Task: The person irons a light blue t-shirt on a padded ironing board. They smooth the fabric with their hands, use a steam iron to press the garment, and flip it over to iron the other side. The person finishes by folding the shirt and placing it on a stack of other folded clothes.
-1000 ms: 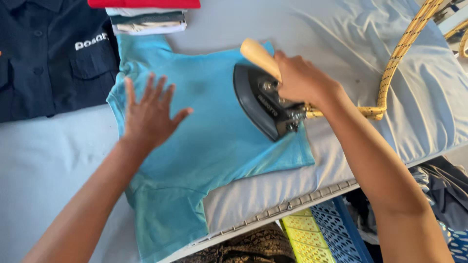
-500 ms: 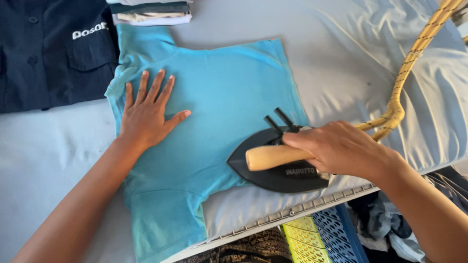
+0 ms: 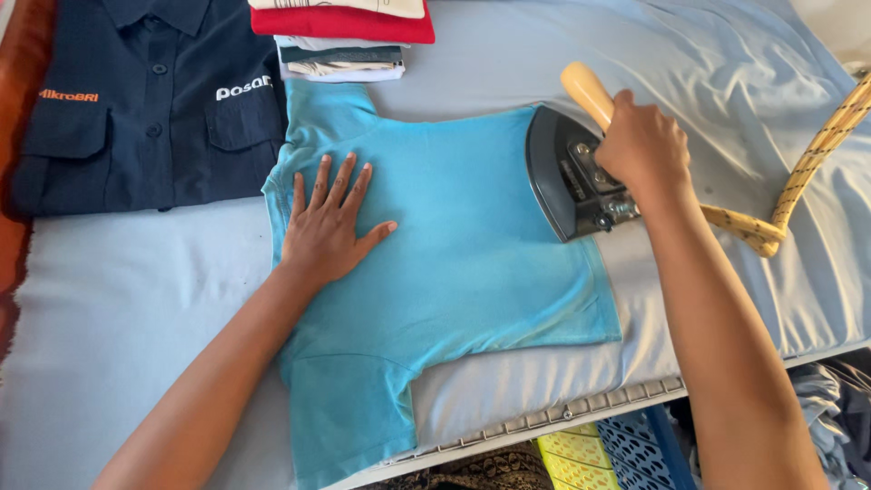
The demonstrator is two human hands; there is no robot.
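Right hand (image 3: 642, 145) is closed around the pale wooden handle of the dark iron (image 3: 570, 174); left hand (image 3: 328, 225) lies flat, fingers spread wide, holding nothing, pressing the light blue T-shirt (image 3: 463, 245). The shirt lies flat at the middle of the grey-covered ironing board (image 3: 136, 299), iron on its far right edge. Judgement: keep the left hand well clear of the soleplate, cloth taut, strokes even, braided cord (image 3: 798, 186) off the fabric. Shirt looks smooth and plain; one sleeve overhangs the near edge.
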